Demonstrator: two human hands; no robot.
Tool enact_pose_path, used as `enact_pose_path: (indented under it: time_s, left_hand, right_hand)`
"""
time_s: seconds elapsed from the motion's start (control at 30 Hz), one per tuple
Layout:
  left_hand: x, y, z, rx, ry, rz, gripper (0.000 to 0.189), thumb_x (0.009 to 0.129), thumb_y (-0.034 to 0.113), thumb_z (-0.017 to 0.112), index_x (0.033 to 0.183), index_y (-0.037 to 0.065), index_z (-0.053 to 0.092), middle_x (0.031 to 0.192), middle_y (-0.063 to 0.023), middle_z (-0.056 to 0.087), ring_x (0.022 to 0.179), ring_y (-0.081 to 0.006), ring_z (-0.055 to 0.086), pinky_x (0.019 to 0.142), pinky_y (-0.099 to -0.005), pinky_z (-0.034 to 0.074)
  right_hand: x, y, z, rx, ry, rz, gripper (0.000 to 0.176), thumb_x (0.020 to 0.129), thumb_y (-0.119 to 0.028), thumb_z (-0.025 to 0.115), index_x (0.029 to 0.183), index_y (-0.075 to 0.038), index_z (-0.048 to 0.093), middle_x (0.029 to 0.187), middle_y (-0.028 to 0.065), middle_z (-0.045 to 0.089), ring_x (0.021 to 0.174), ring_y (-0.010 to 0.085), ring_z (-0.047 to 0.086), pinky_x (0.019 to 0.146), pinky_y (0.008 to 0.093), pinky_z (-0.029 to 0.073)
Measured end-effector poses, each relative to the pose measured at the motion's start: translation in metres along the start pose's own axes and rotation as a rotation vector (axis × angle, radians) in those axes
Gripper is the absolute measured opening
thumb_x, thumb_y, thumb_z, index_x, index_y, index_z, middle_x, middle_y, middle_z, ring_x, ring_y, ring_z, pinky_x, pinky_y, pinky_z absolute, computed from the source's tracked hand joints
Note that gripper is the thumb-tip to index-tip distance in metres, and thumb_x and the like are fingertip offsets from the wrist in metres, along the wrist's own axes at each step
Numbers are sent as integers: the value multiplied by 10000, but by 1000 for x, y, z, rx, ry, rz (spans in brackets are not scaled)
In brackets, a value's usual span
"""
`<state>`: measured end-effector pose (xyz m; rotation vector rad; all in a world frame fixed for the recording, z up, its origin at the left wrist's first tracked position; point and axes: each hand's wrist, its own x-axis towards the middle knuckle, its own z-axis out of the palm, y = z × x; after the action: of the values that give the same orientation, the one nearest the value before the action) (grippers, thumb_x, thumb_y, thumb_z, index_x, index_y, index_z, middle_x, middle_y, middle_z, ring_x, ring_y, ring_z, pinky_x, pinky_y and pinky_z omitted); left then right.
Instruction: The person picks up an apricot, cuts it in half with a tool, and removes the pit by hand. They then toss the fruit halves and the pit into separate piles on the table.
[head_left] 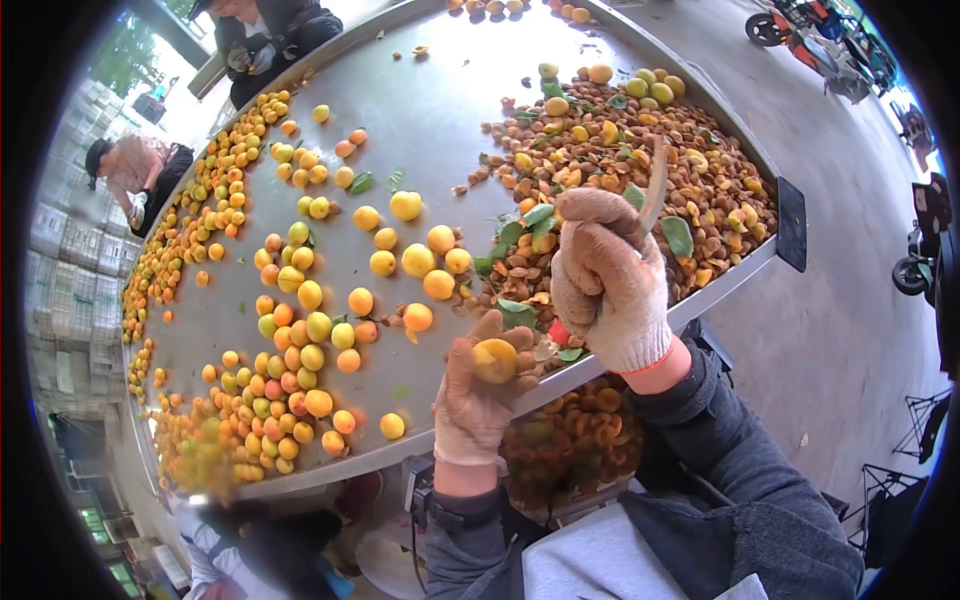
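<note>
My left hand (478, 385), in a soiled pale glove, is closed around a yellow apricot (495, 361) near the table's front edge. To its right my right hand (608, 280), in a similar glove, is raised in a fist around a thin, curved, knife-like tool (656, 185). The tool's pale end points up, and its grip is hidden in my fingers. Behind my right hand lies a heap of brown apricot pits (600, 140) with some green leaves and bits of fruit. Whole apricots (418, 260) are scattered left of the heap.
A metal table (420, 120) with a raised rim spans the view. More apricots (290, 400) crowd its left side. Below its front edge sits a container of opened apricots (570, 440). People (140, 175) sit along the far left side. Motorbikes (825, 45) stand at right.
</note>
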<state>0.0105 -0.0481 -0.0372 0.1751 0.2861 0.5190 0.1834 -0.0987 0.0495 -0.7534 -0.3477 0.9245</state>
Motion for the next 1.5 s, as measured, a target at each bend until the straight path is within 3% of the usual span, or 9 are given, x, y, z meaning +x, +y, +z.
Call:
enact_pose_path:
  time_s: [0.3,0.5,0.77,0.9,1.07,1.17,1.23,1.27,1.5]
  left_hand:
    - [11,-27,16,260,225,-56,700,885,569,587,1296,8,506,1019,-150,634,877,-314,683,697,-404,613]
    - [11,-36,19,583,334,33,840,858,667,543,1336,-18,458,1041,-134,624,798,-266,672,595,-336,584]
    - [2,-26,24,304,-118,-104,647,927,590,490,1244,26,505,894,-127,628,663,-222,636,495,-263,518]
    - [-4,-31,17,40,6,-131,538,956,542,464,1164,51,532,803,-107,618,605,-189,601,456,-233,453]
    - [-3,-34,40,1657,163,483,369,873,122,621,1211,20,515,1001,-99,627,806,-233,639,625,-319,512]
    - [6,-32,20,2132,132,978,402,867,283,626,1184,52,539,966,-113,659,815,-262,667,667,-372,528]
    - [7,-32,-3,2199,242,863,440,847,272,649,1205,44,532,1023,-133,651,911,-289,651,748,-396,516]
    - [8,-33,-13,2253,362,756,481,827,262,672,1225,37,525,1079,-153,643,1008,-315,635,829,-420,505]
    - [15,-34,-62,990,297,225,698,840,355,697,1406,131,357,1328,-151,498,1216,-226,492,1005,-338,399]
  right_hand:
    - [-9,-2,-4,-38,-45,-209,203,926,-16,504,1096,-25,615,580,-22,375,405,70,317,368,238,253]
    - [-7,-4,0,-86,-3,23,185,901,-24,546,1072,2,612,590,-28,415,425,64,360,381,233,251]
    - [4,7,-10,164,-183,224,153,893,-32,550,1027,-35,623,548,-24,374,388,79,331,352,232,240]
    - [7,11,-6,192,-159,264,160,893,-17,543,1029,-27,626,555,-28,382,390,68,326,353,226,239]
    - [8,21,6,43,-222,406,173,878,-38,575,1035,-27,647,611,-35,453,426,35,344,380,196,240]
    - [8,29,8,-31,-254,453,156,845,-51,612,990,-38,671,739,-7,583,544,56,496,467,200,378]
    - [1,47,14,-286,-394,-79,156,861,2,579,983,-42,666,765,-29,586,660,94,576,559,257,466]
    - [-6,37,20,-326,-392,-26,166,820,33,578,934,-45,670,885,11,651,837,152,639,732,289,507]
    - [-20,36,21,-1007,-753,-160,284,740,45,628,998,-75,641,861,99,651,810,252,656,781,327,508]
